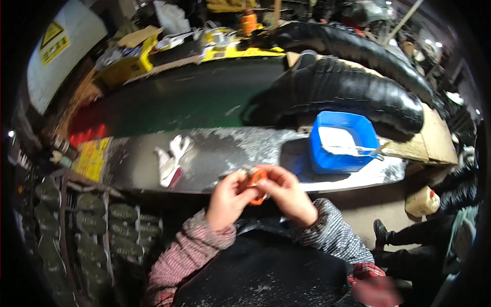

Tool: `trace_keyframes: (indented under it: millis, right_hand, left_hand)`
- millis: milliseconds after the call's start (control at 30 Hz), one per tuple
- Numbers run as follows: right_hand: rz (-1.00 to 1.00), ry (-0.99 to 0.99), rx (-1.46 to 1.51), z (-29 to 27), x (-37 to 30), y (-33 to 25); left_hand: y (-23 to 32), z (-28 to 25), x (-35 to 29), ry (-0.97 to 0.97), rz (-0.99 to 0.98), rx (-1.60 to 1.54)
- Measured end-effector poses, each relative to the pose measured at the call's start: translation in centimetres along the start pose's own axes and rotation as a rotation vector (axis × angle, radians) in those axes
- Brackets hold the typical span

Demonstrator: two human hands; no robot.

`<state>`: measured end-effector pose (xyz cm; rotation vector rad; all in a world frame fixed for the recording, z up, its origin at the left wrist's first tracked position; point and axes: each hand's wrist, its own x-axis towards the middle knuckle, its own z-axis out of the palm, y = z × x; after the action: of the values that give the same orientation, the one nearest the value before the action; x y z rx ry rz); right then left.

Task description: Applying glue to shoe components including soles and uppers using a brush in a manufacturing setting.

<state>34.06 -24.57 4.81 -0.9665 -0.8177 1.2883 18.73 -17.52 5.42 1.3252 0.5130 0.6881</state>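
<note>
Close together above the near edge of the table, my left hand [229,198] and my right hand [287,193] both grip a small orange, loop-like thing [259,177]. Its exact kind is partly covered by my fingers. Thumbs and fingertips of both hands are pinched against it. A pale bit shows beside the orange, too small to name. On the table to the left lies a white work glove [169,165] with a dark red patch at its cuff. A blue plastic tub [335,162] stands right of my hands, with white stuff and a stick-like tool in it.
The metal-topped table [220,153] spans the middle. Large black film-wrapped rolls [353,92] lie at the back right. A yellow crate [128,69] sits back left. Racked dark green parts [125,225] stand lower left. A pale jug [423,201] and another person's leg [414,235] are at the right.
</note>
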Motion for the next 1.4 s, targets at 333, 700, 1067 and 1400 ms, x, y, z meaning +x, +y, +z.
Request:
trace_keyframes:
  millis: [333, 700, 1067, 1400]
  right_hand:
    - [-0.616, -0.102, -1.12, 0.9, -0.2, 1.9]
    - [-0.508, -0.574, -1.384, 2.1, 3.4, 7.3]
    - [-1.089, -0.017, -0.543, 1.9, 7.0, 0.2]
    - [0.097, -0.265, 0.487, 2.9, 6.9, -5.6]
  left_hand:
    - [-1.2, -1.6, -0.2, 0.393, -0.313, -0.58]
    - [-1.4, -1.4, 1.7, 0.201, 0.183, 0.408]
    - [0.8, 4.4, 1.2, 0.199, 0.835, 1.017]
    - [-1.1, 1.5, -0.3, 0.417, 0.46, 0.928]
